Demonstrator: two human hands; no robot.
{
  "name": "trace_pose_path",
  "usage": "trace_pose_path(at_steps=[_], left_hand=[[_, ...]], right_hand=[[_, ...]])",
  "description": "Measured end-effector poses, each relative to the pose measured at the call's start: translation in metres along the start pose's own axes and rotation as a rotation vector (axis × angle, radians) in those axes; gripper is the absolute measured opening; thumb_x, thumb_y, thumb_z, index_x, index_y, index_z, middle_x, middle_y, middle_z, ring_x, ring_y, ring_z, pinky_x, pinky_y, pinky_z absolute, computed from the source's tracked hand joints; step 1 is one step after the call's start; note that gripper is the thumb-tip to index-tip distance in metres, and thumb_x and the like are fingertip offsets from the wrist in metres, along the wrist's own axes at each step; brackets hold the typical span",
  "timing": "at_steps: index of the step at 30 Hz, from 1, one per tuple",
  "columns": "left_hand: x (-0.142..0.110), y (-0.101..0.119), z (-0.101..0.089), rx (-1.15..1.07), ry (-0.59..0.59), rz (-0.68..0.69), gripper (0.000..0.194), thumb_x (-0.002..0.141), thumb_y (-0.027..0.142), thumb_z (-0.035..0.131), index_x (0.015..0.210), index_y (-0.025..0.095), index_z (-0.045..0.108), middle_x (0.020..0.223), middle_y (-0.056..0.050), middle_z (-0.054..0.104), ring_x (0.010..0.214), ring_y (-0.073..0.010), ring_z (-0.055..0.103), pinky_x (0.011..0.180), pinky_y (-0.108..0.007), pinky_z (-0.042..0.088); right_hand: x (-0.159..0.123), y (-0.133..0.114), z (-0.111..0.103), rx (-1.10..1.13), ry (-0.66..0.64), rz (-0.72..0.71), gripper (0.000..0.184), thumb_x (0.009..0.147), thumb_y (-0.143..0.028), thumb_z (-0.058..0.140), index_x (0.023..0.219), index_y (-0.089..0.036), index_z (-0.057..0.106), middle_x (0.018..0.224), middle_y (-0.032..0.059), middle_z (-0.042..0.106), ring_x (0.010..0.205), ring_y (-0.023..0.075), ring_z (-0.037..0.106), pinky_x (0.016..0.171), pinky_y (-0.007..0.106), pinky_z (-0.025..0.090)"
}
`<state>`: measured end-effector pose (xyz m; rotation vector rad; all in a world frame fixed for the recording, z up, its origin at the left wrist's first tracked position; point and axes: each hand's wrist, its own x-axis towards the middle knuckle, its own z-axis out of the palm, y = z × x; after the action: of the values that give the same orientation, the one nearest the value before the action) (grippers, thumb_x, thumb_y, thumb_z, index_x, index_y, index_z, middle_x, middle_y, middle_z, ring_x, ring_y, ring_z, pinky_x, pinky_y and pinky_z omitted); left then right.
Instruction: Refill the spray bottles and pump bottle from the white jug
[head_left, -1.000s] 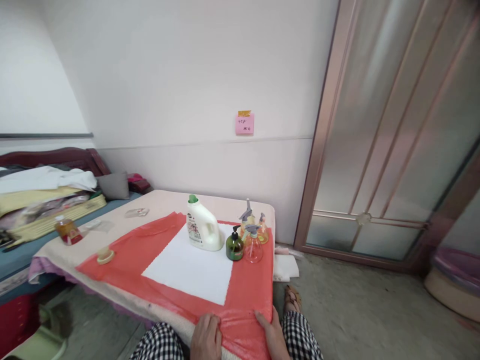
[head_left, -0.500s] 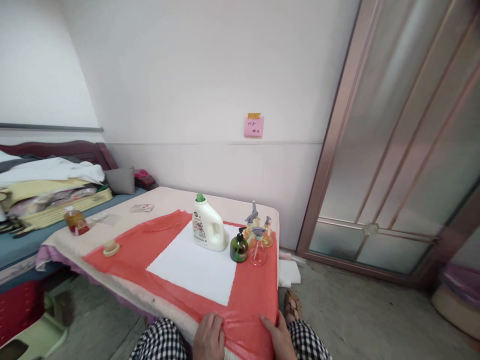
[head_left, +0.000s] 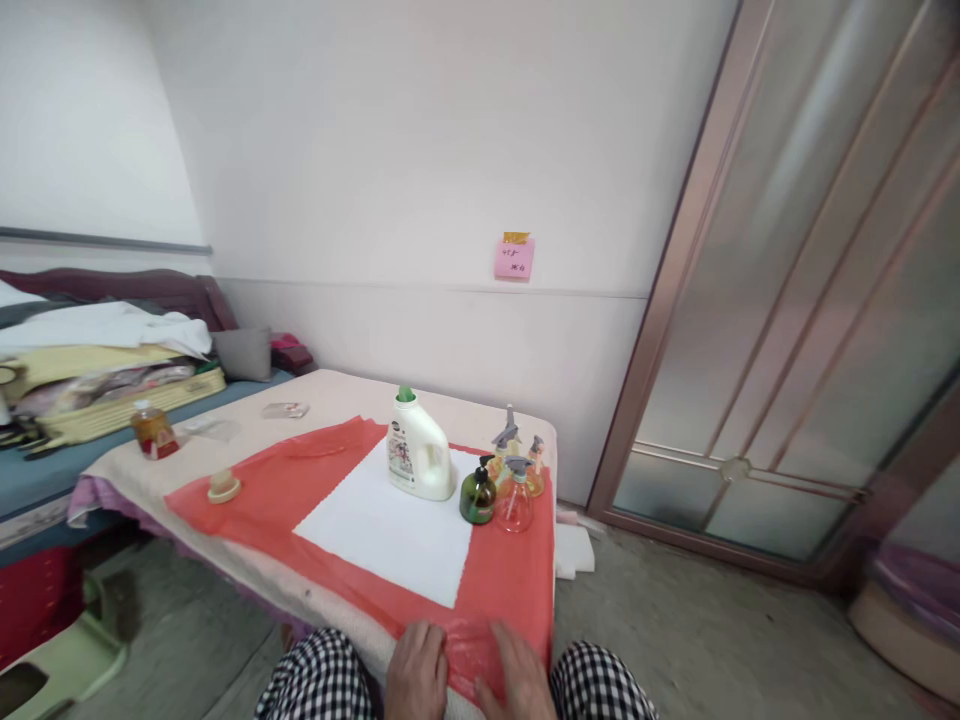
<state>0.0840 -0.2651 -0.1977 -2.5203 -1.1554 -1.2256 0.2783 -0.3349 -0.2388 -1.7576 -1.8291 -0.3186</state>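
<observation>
My left hand is at the table's front edge, its fingers closed together on the border of the red plastic sheet. Beside it, my right hand lies on the same sheet with fingers and thumb apart; its fingertips are slightly blurred. The sheet is wrinkled between the two hands. Farther in, a white cloth with a zigzag edge lies flat on the red sheet. On the cloth stands a white detergent jug with a green spout. To its right are a green pump bottle and a red clear spray bottle.
Behind the red bottle stand more spray bottles. At the left are a pale cap, an amber bottle and a clear flat packet. A bed piled with cloth adjoins the table. A light green stool stands at lower left.
My right hand has moved left from the table's right corner, closer to my left hand, and lies on the sheet. My left hand stays at the front edge. The view has shifted slightly.
</observation>
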Motion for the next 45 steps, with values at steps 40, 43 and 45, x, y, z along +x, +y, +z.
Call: trace_pose_path(at_steps=[40, 43, 45], left_hand=[[0.013, 0.025, -0.011, 0.073, -0.155, -0.218, 0.029, 0.081, 0.001, 0.043, 0.082, 0.021, 0.063, 0.081, -0.002, 0.062, 0.081, -0.0186, 0.059, 0.076, -0.029, 0.043], [0.013, 0.024, -0.014, 0.052, -0.197, -0.241, 0.030, 0.082, 0.000, 0.042, 0.083, 0.020, 0.064, 0.083, -0.002, 0.063, 0.082, -0.0183, 0.060, 0.077, -0.029, 0.044], [0.013, 0.025, -0.015, 0.040, -0.214, -0.243, 0.030, 0.082, 0.001, 0.042, 0.084, 0.020, 0.064, 0.084, -0.002, 0.064, 0.084, -0.0184, 0.061, 0.078, -0.029, 0.046]], right_hand=[[0.007, -0.019, -0.008, -0.050, -0.172, -0.018, 0.052, 0.072, -0.034, 0.068, 0.123, -0.023, 0.065, 0.129, 0.0135, 0.063, 0.111, 0.0364, 0.064, 0.092, 0.048, 0.051], [0.008, -0.022, -0.007, -0.049, -0.174, 0.004, 0.050, 0.071, -0.033, 0.068, 0.121, -0.022, 0.067, 0.129, 0.0145, 0.063, 0.111, 0.0378, 0.064, 0.092, 0.050, 0.051], [0.008, -0.023, -0.007, -0.040, -0.175, 0.017, 0.051, 0.071, -0.030, 0.068, 0.122, -0.022, 0.066, 0.129, 0.0137, 0.062, 0.113, 0.0377, 0.063, 0.093, 0.050, 0.051]])
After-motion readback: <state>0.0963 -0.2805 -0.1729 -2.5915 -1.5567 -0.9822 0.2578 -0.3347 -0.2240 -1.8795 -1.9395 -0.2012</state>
